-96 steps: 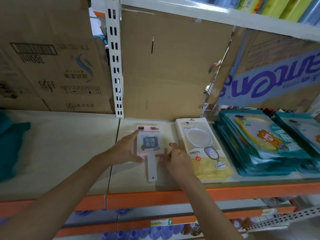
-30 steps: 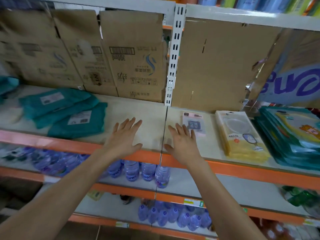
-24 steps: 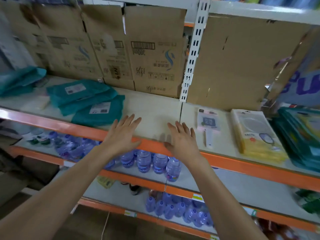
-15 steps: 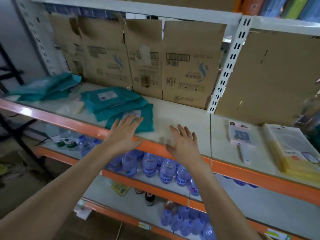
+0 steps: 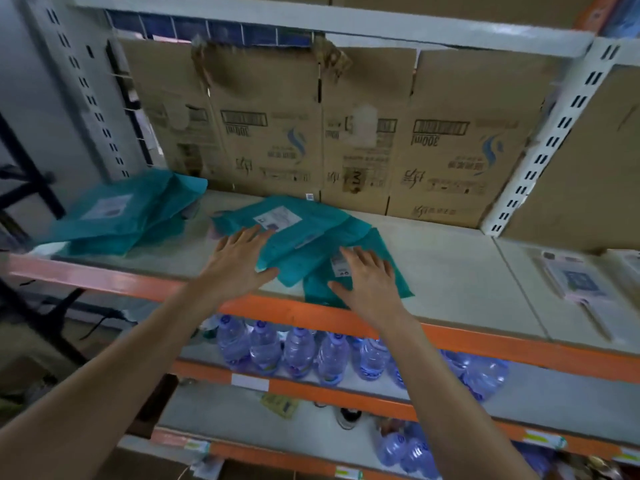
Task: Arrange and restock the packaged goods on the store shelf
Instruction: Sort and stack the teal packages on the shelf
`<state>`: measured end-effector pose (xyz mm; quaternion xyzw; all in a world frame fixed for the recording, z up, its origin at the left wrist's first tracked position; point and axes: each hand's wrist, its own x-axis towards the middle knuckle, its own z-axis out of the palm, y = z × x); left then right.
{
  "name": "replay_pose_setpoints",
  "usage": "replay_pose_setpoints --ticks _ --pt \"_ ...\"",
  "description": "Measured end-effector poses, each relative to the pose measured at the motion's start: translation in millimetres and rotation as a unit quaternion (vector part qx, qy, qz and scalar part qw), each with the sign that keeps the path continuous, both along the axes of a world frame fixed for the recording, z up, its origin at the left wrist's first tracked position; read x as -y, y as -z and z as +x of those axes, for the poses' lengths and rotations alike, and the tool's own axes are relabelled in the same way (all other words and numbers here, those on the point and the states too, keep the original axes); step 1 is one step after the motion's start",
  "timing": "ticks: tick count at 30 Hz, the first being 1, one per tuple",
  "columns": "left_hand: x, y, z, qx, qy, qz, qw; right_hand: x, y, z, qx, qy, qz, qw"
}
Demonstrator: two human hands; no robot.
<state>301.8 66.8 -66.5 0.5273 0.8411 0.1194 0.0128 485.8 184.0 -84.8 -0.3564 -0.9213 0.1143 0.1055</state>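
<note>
Three flat teal packets with white labels [image 5: 294,233] lie fanned out near the front of the pale shelf board [image 5: 446,271]. My left hand [image 5: 239,263] is spread flat, fingers straight, at the left edge of the top packet. My right hand [image 5: 367,282] is also flat, fingers straight, over the lowest packet beside its label. Neither hand grips anything. A second pile of teal packets [image 5: 124,213] lies further left on the same shelf. A pink packaged item with a white handle [image 5: 575,282] lies at the far right.
Flattened cardboard boxes [image 5: 311,133] line the back of the shelf. An orange beam [image 5: 291,311] edges the front. Several water bottles [image 5: 298,351] stand on the shelf below. A white slotted upright [image 5: 547,143] divides the bays. Dark metal framing stands at the far left.
My view and both hands have swung left, away from the pink item. My hands, which hovered over the shelf's front edge, now reach onto the fanned teal packets.
</note>
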Motion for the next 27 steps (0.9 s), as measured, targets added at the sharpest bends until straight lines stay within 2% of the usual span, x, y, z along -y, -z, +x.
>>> replay_pose_setpoints --ticks 4,10,14,18,22,27 --pt "-15.1 8.7 -25.5 0.019 0.017 0.019 0.999 -15.8 0.4 -16.6 0.010 0.027 0.013 0.999" --pt "-46.3 17.2 -64.6 0.053 -0.003 -0.011 0.999 -55.7 -2.6 -43.1 0.018 0.052 0.007 0.998" --pt "-83.0 10.9 -89.9 0.136 -0.057 -0.050 0.988 -92.6 -5.5 -64.5 0.034 0.070 0.000 0.997" --pt "-114.1 12.8 -113.7 0.137 -0.093 -0.080 0.983 -126.8 -5.6 -73.8 0.073 0.072 -0.020 0.995" --pt "-135.4 15.8 -135.4 0.246 -0.126 -0.113 0.954 -150.6 -1.1 -79.6 0.054 0.055 -0.036 0.996" --pt "-147.2 14.8 -149.1 0.278 -0.131 -0.101 0.946 -165.2 2.0 -91.1 0.051 0.104 -0.083 0.990"
